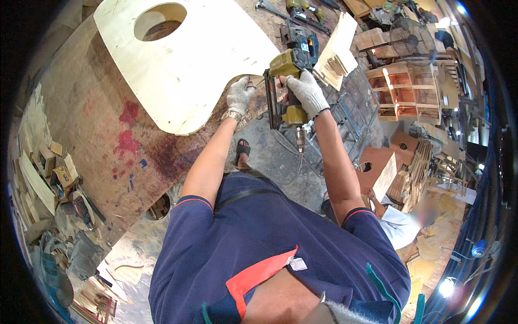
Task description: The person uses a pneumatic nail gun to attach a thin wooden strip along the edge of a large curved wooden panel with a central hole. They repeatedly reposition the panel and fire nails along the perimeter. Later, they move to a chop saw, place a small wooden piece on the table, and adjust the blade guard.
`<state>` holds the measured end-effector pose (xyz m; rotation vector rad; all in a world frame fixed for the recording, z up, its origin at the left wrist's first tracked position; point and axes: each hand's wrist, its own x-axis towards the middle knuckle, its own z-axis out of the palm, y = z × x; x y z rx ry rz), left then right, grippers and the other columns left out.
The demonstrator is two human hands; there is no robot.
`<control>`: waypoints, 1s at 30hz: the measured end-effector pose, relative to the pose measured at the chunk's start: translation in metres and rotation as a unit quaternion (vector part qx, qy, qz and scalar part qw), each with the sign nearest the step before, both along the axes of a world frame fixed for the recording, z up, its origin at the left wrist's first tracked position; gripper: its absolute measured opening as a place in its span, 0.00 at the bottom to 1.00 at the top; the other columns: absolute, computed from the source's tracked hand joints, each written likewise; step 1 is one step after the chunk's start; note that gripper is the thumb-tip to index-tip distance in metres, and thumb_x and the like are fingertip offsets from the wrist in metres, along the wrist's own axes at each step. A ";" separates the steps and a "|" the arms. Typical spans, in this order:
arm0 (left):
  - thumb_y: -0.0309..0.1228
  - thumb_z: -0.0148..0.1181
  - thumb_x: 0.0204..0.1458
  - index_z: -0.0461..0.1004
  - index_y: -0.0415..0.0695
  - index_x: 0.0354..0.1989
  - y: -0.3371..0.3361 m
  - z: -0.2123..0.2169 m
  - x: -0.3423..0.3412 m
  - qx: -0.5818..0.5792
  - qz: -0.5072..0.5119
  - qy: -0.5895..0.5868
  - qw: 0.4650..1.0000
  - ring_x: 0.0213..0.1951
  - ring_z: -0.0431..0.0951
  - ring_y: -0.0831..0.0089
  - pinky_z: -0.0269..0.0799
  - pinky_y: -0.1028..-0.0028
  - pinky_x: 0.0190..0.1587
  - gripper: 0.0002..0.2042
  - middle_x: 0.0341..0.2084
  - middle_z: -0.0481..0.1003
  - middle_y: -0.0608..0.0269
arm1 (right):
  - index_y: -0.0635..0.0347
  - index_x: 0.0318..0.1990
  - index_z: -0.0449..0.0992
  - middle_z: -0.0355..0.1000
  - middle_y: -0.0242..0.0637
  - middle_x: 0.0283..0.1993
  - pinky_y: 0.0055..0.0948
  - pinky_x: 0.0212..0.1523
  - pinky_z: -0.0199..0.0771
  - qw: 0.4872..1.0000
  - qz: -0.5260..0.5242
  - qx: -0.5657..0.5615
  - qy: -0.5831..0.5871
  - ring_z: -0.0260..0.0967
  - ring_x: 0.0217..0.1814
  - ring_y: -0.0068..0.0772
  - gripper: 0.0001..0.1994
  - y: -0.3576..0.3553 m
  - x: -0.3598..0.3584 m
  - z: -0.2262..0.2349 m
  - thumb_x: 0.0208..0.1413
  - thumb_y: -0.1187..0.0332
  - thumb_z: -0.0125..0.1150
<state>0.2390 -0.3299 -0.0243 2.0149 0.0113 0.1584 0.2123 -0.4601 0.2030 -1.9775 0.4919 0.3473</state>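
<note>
A large pale plywood panel (189, 65) with rounded corners and an oval hole lies on the stained workbench (102, 113). My left hand (241, 95), in a whitish knit glove, is closed on the panel's curved near-right edge, its fingertips partly hidden. In my gloved right hand (309, 93) is a pneumatic nail gun (286, 63), olive and black, gripped by its handle. The gun's nose is beside the panel's right corner; whether they touch I cannot tell. An air hose (300, 141) runs down from its handle.
Beyond the gun lie another nail gun (299, 39) and stacked wood pieces (337, 51). A cordless drill (80, 210) and wood scraps sit at the bench's left. On the right are a fan (410, 40), a wooden shelf frame (407, 92) and a person in a white shirt (399, 224).
</note>
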 end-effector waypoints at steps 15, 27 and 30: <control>0.34 0.56 0.53 0.78 0.43 0.48 0.009 0.008 -0.007 -0.003 -0.064 0.048 0.997 0.39 0.82 0.45 0.77 0.53 0.39 0.16 0.35 0.80 0.42 | 0.67 0.48 0.71 0.77 0.41 0.33 0.34 0.23 0.78 0.996 0.017 -0.089 0.011 0.76 0.23 0.31 0.13 0.018 0.015 0.006 0.59 0.69 0.60; 0.32 0.61 0.57 0.76 0.42 0.44 0.048 -0.040 -0.103 0.045 -0.094 0.052 0.993 0.39 0.83 0.52 0.78 0.57 0.41 0.10 0.38 0.80 0.48 | 0.68 0.42 0.76 0.76 0.40 0.29 0.33 0.25 0.77 0.998 0.029 -0.063 -0.004 0.74 0.21 0.30 0.10 0.035 0.013 0.009 0.58 0.69 0.60; 0.32 0.62 0.56 0.77 0.42 0.47 0.051 -0.043 -0.113 0.021 -0.072 -0.041 0.996 0.41 0.83 0.54 0.78 0.59 0.44 0.12 0.40 0.80 0.50 | 0.67 0.38 0.77 0.76 0.41 0.26 0.33 0.25 0.77 0.995 0.060 -0.076 0.002 0.75 0.21 0.31 0.08 0.026 0.019 0.000 0.57 0.70 0.59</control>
